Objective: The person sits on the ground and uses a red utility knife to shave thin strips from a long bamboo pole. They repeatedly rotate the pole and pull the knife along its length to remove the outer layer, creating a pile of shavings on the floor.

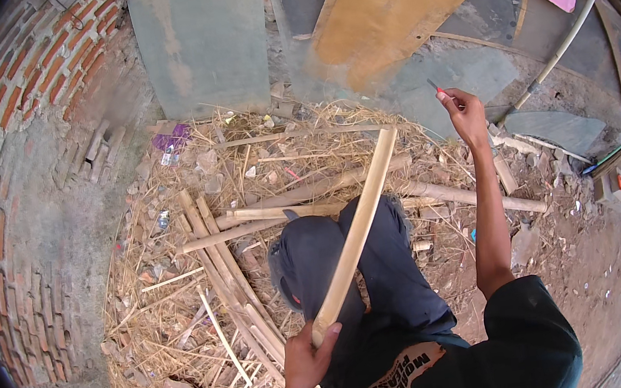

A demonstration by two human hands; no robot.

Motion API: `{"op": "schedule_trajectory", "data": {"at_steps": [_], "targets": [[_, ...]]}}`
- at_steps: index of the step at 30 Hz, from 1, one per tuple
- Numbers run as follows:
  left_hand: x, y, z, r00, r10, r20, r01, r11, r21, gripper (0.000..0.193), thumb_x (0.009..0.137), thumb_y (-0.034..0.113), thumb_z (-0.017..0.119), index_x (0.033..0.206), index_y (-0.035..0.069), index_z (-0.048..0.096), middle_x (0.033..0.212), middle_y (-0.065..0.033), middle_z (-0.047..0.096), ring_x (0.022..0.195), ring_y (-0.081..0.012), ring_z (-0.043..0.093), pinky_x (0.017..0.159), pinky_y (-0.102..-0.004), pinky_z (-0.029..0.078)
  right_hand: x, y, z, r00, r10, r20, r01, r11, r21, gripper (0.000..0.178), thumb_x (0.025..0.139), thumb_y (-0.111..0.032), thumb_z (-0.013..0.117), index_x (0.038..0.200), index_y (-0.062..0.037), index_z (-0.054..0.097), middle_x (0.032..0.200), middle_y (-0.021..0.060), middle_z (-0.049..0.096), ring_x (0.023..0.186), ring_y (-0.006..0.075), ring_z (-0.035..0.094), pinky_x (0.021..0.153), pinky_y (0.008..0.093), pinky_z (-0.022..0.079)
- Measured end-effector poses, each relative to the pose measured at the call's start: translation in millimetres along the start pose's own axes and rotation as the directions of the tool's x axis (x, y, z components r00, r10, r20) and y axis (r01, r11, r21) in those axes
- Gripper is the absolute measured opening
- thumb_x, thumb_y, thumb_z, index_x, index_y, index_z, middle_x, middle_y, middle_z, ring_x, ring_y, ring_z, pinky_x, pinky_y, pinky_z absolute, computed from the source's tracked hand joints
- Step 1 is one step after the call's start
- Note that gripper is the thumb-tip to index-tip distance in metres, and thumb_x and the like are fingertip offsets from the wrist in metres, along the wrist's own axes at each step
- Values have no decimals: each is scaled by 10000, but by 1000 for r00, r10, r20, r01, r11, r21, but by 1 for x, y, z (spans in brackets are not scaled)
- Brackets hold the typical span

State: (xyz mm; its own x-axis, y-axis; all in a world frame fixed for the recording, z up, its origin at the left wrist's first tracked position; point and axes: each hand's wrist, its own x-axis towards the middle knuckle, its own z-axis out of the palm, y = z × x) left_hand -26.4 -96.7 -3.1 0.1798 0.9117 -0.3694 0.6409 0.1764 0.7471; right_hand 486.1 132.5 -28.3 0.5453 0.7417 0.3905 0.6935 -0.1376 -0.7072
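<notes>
My left hand (307, 357) is closed round the lower end of a split bamboo strip (361, 226). The strip slants up and to the right across my knees, its pale inner face showing, with its far end beyond them. Raised to the right of that end, my right hand (466, 119) grips a small knife (438, 89) with a red handle. Its thin dark blade points up and to the left, apart from the bamboo. My fingers partly hide the handle.
Several bamboo pieces (222, 259) lie to the left of my legs. Bamboo poles (473, 196) lie beyond my knees among straw and rubble. A brick wall (12, 254) rises at the left. Boards (203, 44) lean at the back, near a pale pole (567, 42).
</notes>
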Motion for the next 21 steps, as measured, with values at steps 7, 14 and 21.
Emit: {"op": "schedule_trajectory", "data": {"at_steps": [7,14,21], "targets": [[45,10,-20,963,6,-268,8,999,53,436,1002,406,812,1109,-15,772,741,-211,750,659,-368,766,609,-436,558,-69,-27,13,990,35,140,-57,986,157,396,1068,-353,704,1182,26,724,688,28,604,646,111,482,612,341,407],[69,43,-13,938,178,-298,-187,982,-3,470,960,409,864,1017,-27,695,678,-212,688,622,-391,736,566,-433,526,-183,-120,18,898,-413,149,304,831,466,268,970,-200,830,1146,-12,755,863,86,720,687,174,665,643,320,513],[71,73,-10,922,288,-258,-305,952,-25,514,922,417,892,1031,-27,657,694,-221,687,672,-444,732,553,-447,521,-235,-151,19,741,-643,191,461,695,552,337,861,-219,904,1131,-52,792,848,59,693,673,233,700,596,353,559]]}}
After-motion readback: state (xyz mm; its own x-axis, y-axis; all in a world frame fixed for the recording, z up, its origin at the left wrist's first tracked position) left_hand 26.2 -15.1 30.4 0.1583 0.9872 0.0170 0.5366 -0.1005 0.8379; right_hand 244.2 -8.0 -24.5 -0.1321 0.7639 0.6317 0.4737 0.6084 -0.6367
